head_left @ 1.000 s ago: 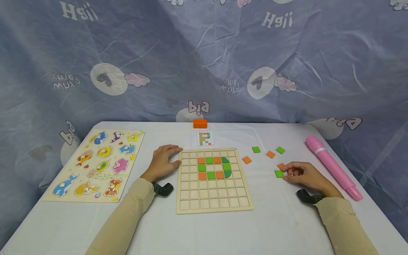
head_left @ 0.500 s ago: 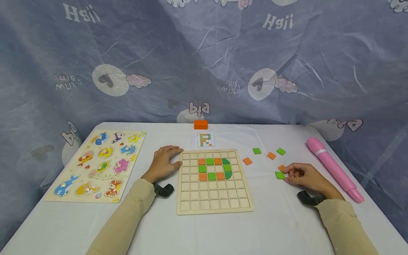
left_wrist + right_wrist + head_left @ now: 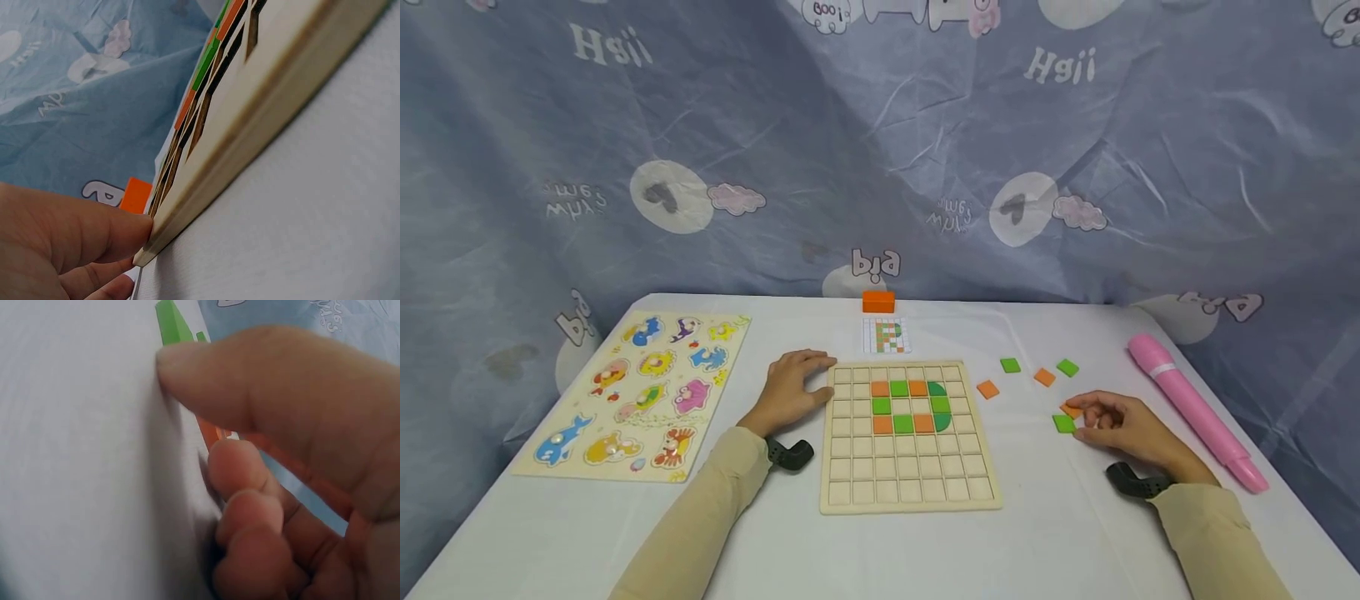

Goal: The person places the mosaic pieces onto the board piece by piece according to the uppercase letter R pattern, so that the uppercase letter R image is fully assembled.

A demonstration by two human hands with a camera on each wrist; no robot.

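Note:
A wooden grid board (image 3: 910, 469) lies on the table; orange and green tiles on it form a closed ring, with dark green curved pieces at its right corners. My left hand (image 3: 786, 390) rests at the board's upper left, fingertips and thumb right at its edge. In the left wrist view the thumb (image 3: 128, 234) meets the board's rim. To the right of the board, my right hand (image 3: 1123, 425) is low over the table, fingers loosely curled. Its thumb tip is at a green square tile (image 3: 1063, 424) and its index finger overlaps an orange square tile (image 3: 1070, 410).
Loose green (image 3: 1010, 365) and orange (image 3: 988, 389) tiles lie between board and right hand. A pattern card (image 3: 887, 335) and an orange block (image 3: 878, 302) stand behind the board. An animal peg puzzle (image 3: 681, 429) lies left, a pink tube (image 3: 1198, 408) right.
The head view has tilted up a little, so everything sits slightly lower in it. Both hands and the tiles keep their places.

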